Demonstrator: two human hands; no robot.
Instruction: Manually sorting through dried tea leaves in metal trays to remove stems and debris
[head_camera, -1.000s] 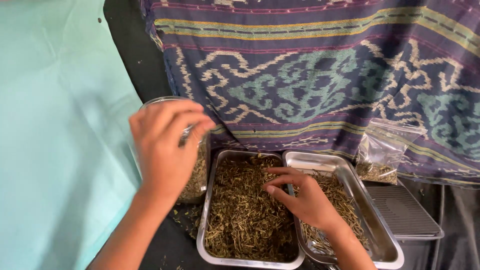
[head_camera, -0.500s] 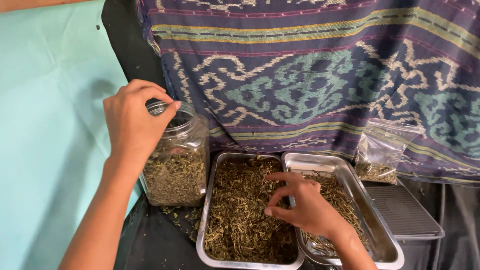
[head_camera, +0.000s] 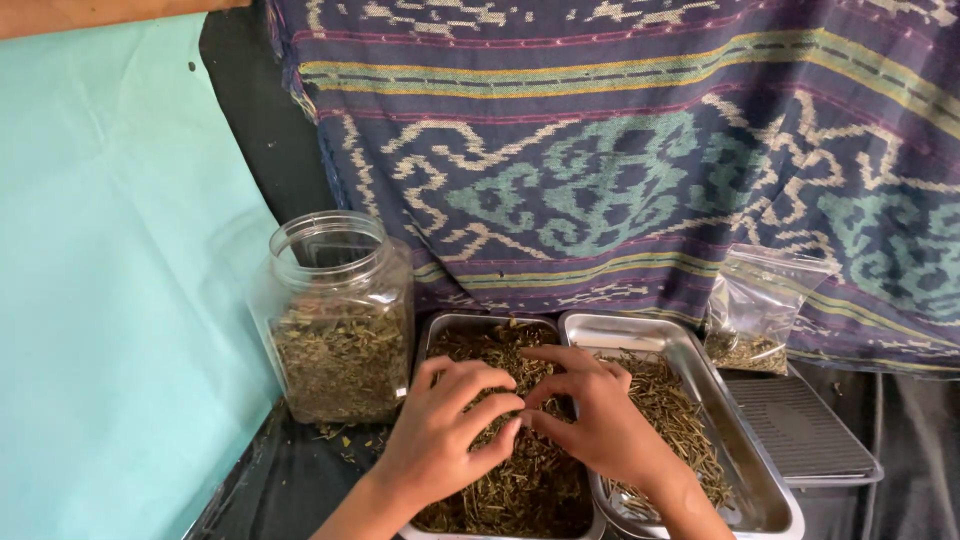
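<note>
- Left hand (head_camera: 450, 425): positioned over the left rectangular stainless-steel tray (head_camera: 432, 350), fingers curled down into the dried brownish-green herb cuttings (head_camera: 500, 480) that fill it. Fingertips are pinched together in the herb; whether any pieces are caught between them cannot be told.
- Right hand (head_camera: 595, 420): reaches across from the right, sitting over the shared edge of the two trays. Thumb and forefinger are drawn toward each other in a pinch at the herb surface, just beside the left fingertips; what they hold, if anything, is too small to tell.
- Right rectangular stainless-steel tray (head_camera: 745, 450): touches the left tray side by side. It carries a thinner layer of paler, straw-like stems (head_camera: 675, 410), with bare metal showing at its far end and right side.
- Clear square-shouldered plastic jar (head_camera: 340, 315): stands upright just left of the left tray, mouth uncovered, roughly half full of dried green leaf.
- Small clear plastic bag (head_camera: 755, 320): leans against the patterned purple woven cloth (head_camera: 620, 150) behind the trays, with a little herb at its bottom.
- Grey ribbed flat tray (head_camera: 805, 430): lies right of the steel trays.
- Turquoise sheet (head_camera: 110, 300): covers the left side.
</note>
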